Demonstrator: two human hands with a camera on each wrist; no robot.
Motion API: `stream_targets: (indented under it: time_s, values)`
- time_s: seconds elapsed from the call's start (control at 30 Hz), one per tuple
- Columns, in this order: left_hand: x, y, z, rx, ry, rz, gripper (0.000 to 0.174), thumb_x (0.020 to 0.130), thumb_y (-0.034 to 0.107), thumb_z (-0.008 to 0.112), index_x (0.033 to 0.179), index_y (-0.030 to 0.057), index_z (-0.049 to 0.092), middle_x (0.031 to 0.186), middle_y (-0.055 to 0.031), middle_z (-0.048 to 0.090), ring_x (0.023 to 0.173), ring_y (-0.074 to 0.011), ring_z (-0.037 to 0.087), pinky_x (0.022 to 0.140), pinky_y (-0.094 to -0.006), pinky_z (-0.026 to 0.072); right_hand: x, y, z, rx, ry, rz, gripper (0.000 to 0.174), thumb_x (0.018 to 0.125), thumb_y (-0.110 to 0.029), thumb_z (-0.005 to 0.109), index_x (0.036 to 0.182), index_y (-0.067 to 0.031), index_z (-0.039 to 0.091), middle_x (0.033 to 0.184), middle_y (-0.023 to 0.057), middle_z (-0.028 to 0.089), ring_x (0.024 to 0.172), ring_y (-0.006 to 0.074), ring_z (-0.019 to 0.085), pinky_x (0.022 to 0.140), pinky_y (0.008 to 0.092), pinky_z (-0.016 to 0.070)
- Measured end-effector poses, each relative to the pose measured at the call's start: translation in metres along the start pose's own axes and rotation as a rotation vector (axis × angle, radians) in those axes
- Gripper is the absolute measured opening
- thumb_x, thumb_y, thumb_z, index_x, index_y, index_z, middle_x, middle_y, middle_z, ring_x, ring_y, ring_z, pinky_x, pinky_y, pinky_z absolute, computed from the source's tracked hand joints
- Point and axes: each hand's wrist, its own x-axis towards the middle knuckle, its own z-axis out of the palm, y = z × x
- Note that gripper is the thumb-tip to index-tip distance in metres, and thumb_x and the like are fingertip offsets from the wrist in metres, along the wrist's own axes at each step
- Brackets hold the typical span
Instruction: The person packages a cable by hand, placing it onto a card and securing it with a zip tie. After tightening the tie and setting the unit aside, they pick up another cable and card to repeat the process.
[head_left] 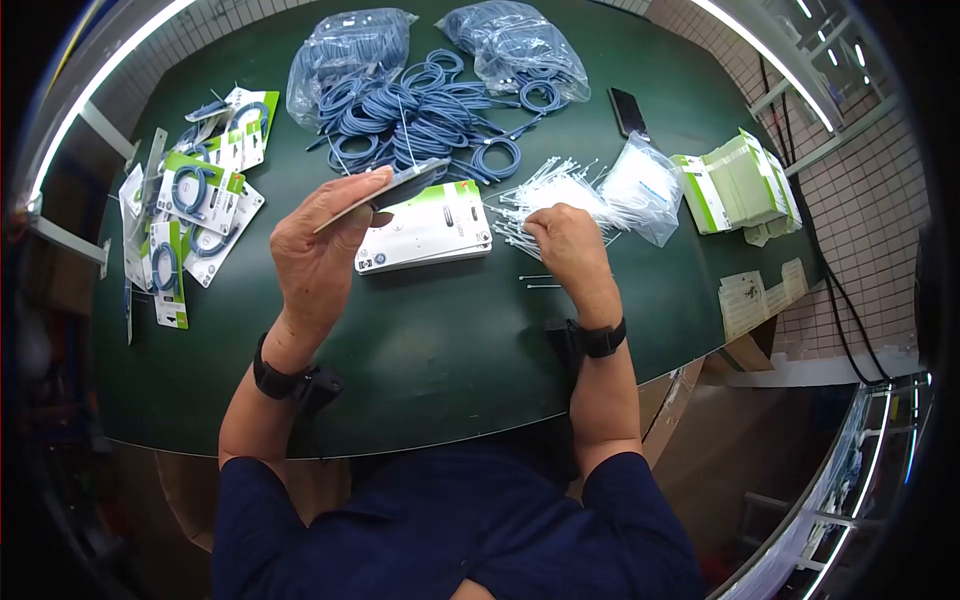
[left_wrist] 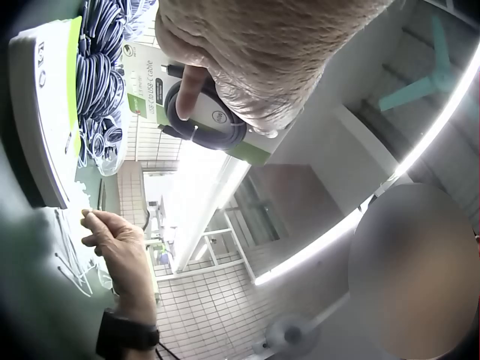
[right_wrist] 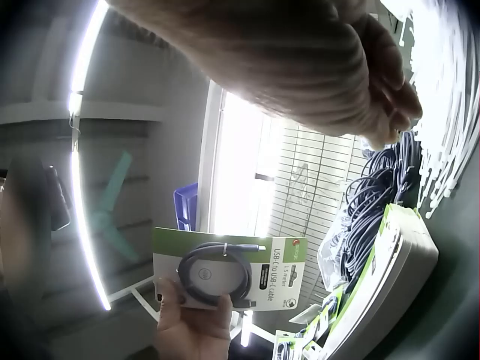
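Note:
My left hand (head_left: 325,240) holds up a green-and-white USB-C cable card (right_wrist: 285,262), gripping its edge between thumb and fingers. A coiled blue-grey cable (right_wrist: 246,277) lies on the card's face, with a small white tie across the coil. In the head view the card is tilted, nearly edge-on. Over the near left side of the white cable-tie pile (head_left: 560,190) is my right hand (head_left: 572,255), fingers curled and fingertips close together; I cannot tell whether a tie is between them. A stack of blank cards (head_left: 430,240) lies between the hands.
Loose coiled cables (head_left: 410,115) and two bagged bundles of cable (head_left: 350,60) lie at the back. Finished-looking carded cables (head_left: 190,190) are heaped left. To the right are a bag of ties (head_left: 645,190), a phone (head_left: 627,112) and more stacked cards (head_left: 740,185).

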Motion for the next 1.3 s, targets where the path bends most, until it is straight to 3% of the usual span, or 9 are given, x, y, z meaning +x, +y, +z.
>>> stream_targets:
  time_s: [0.1, 0.27, 0.37, 0.53, 0.63, 0.8, 0.9, 1.03, 1.3]
  values:
    - [0.003, -0.001, 0.000, 0.246, 0.012, 0.146, 0.028, 0.095, 0.004, 0.076, 0.122, 0.0003, 0.075, 0.121, -0.0183, 0.075, 0.118, -0.0350, 0.071, 0.102, -0.0414, 0.0565, 0.002, -0.004, -0.003, 0.176, 0.336, -0.105, 0.010, 0.099, -0.007, 0.068, 0.102, -0.0010, 0.076, 0.104, 0.0155, 0.077, 0.083, 0.0273, 0.072, 0.075, 0.0398, 0.0565]
    - [0.008, 0.003, 0.005, 0.409, -0.025, 0.344, 0.026, 0.089, 0.002, 0.081, 0.114, -0.0010, 0.075, 0.114, -0.0167, 0.076, 0.115, -0.0336, 0.073, 0.102, -0.0411, 0.0561, -0.004, -0.032, -0.026, 0.601, 0.513, -0.180, 0.012, 0.091, 0.001, 0.075, 0.103, -0.0012, 0.075, 0.101, 0.0122, 0.076, 0.084, 0.0230, 0.072, 0.074, 0.0318, 0.0570]
    - [0.007, -0.001, 0.006, 0.422, -0.050, 0.372, 0.023, 0.083, 0.002, 0.084, 0.103, -0.0007, 0.072, 0.110, -0.0164, 0.076, 0.114, -0.0346, 0.073, 0.100, -0.0416, 0.0568, -0.005, -0.039, -0.027, 0.755, 0.670, -0.488, 0.022, 0.085, 0.006, 0.079, 0.105, -0.0022, 0.076, 0.100, 0.0113, 0.075, 0.088, 0.0211, 0.072, 0.076, 0.0294, 0.0580]
    - [0.006, -0.008, 0.003, 0.583, -0.106, 0.460, 0.023, 0.083, 0.003, 0.085, 0.096, 0.0019, 0.066, 0.111, -0.0170, 0.076, 0.116, -0.0376, 0.072, 0.101, -0.0447, 0.0560, -0.013, -0.046, -0.028, 0.791, 0.629, -0.579, 0.024, 0.085, 0.007, 0.079, 0.105, -0.0041, 0.076, 0.103, 0.0135, 0.075, 0.092, 0.0231, 0.073, 0.079, 0.0332, 0.0600]
    - [0.008, -0.012, 0.005, 0.666, -0.116, 0.565, 0.029, 0.075, 0.000, 0.087, 0.092, 0.0030, 0.064, 0.109, -0.0136, 0.076, 0.113, -0.0363, 0.073, 0.094, -0.0424, 0.0598, -0.014, -0.048, -0.028, 0.814, 0.604, -0.652, 0.022, 0.086, 0.008, 0.078, 0.105, -0.0029, 0.076, 0.104, 0.0161, 0.076, 0.092, 0.0246, 0.074, 0.078, 0.0340, 0.0608]
    - [0.008, -0.014, 0.005, 0.691, -0.109, 0.578, 0.029, 0.074, 0.001, 0.088, 0.092, 0.0038, 0.065, 0.109, -0.0123, 0.076, 0.112, -0.0358, 0.073, 0.093, -0.0422, 0.0605, -0.014, -0.054, -0.026, 0.871, 0.584, -0.725, 0.021, 0.089, 0.008, 0.075, 0.107, -0.0022, 0.075, 0.102, 0.0192, 0.076, 0.090, 0.0259, 0.075, 0.078, 0.0344, 0.0613]
    - [0.007, -0.016, 0.004, 0.670, -0.122, 0.557, 0.029, 0.073, 0.002, 0.088, 0.091, 0.0039, 0.065, 0.108, -0.0119, 0.076, 0.111, -0.0356, 0.074, 0.093, -0.0418, 0.0607, -0.022, -0.063, -0.023, 1.028, 0.536, -0.679, 0.016, 0.096, 0.004, 0.070, 0.112, -0.0008, 0.069, 0.097, 0.0220, 0.075, 0.087, 0.0262, 0.075, 0.076, 0.0353, 0.0611]
    - [0.005, -0.016, 0.004, 0.654, -0.159, 0.570, 0.029, 0.073, 0.003, 0.087, 0.091, 0.0039, 0.065, 0.107, -0.0117, 0.076, 0.110, -0.0353, 0.074, 0.091, -0.0415, 0.0615, -0.033, -0.075, -0.025, 1.037, 0.541, -0.778, 0.011, 0.104, -0.005, 0.064, 0.114, -0.0014, 0.064, 0.094, 0.0220, 0.075, 0.081, 0.0260, 0.075, 0.071, 0.0363, 0.0601]
    - [0.002, -0.021, 0.002, 0.652, -0.202, 0.618, 0.032, 0.075, 0.005, 0.089, 0.096, 0.0052, 0.064, 0.110, -0.0142, 0.077, 0.111, -0.0364, 0.074, 0.091, -0.0432, 0.0624, -0.037, -0.087, -0.022, 1.067, 0.547, -0.798, 0.014, 0.108, -0.016, 0.059, 0.113, -0.0034, 0.060, 0.090, 0.0183, 0.075, 0.070, 0.0249, 0.072, 0.066, 0.0359, 0.0582]
